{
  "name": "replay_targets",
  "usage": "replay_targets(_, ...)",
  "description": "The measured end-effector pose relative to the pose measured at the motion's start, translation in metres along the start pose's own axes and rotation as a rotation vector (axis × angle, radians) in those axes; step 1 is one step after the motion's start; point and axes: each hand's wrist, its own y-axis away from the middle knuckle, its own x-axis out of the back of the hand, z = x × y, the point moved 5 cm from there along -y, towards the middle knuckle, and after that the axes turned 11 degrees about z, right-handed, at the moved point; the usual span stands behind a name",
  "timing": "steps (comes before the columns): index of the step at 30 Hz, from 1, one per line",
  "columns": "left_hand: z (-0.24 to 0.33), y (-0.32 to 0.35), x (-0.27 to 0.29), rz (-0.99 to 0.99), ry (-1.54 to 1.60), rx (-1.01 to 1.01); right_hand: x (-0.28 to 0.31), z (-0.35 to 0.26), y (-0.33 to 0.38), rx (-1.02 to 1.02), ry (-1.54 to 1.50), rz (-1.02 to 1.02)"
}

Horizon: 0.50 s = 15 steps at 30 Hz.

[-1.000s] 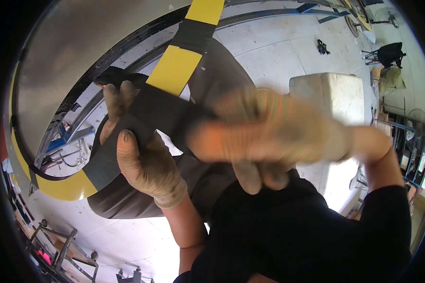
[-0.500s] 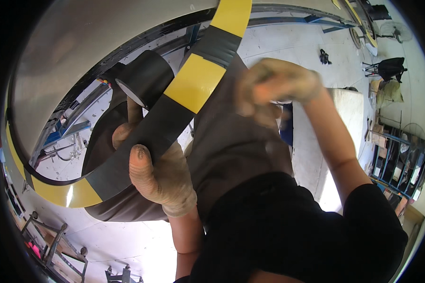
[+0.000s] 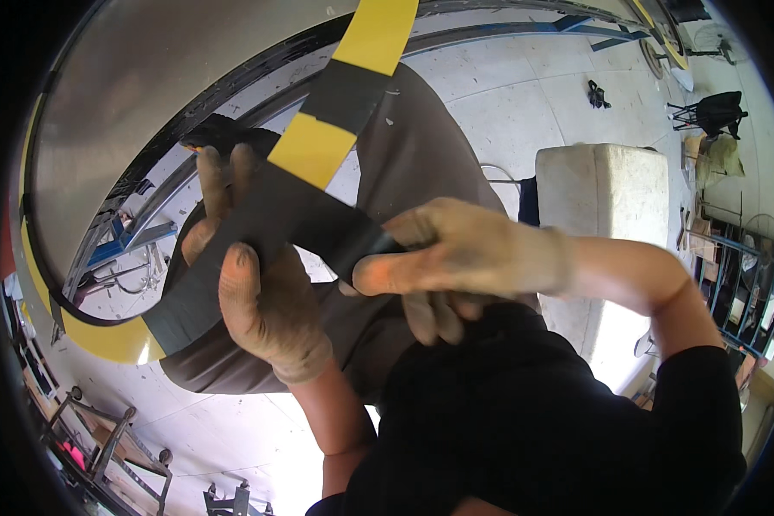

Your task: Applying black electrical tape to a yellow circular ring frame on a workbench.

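Observation:
A curved rim band [image 3: 314,150], striped yellow and black, sweeps across in front of me. My left hand [image 3: 275,318], in a soiled work glove, holds its black stretch. The thumb presses on the near face and the fingers reach behind, two of them showing past the far edge. From the band a piece of wide black tape [image 3: 340,236] runs to my right hand [image 3: 473,249], also gloved. That hand pinches the tape's right end between thumb and forefinger. I cannot make out whether the roll itself is within this grip.
A large grey panel [image 3: 163,112] fills the upper left, with blue metal framing [image 3: 142,241] below it. A pale block [image 3: 606,198] stands on the floor to the right. A wheeled frame [image 3: 103,443] is at lower left, a shelf rack [image 3: 731,292] at far right.
My right hand has come down and left to the band and now grips black tape there. The tape roll by my left fingers no longer shows there; those fingers are straighter.

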Motion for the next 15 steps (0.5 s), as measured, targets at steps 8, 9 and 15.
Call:
replay_targets(8, 0.012, 0.008, 0.008, 0.049, -0.045, 0.082, 0.049, 0.024, -0.142, 1.442, 0.417, 0.113)
replay_targets(9, 0.011, 0.01, 0.008, 0.07, -0.021, 0.106, 0.055, 0.017, -0.127, 1.613, 0.488, 0.134)
replay_targets(15, -0.006, 0.02, 0.01, 0.176, 0.05, 0.058, 0.06, -0.046, -0.014, 0.435, -0.153, -0.45)
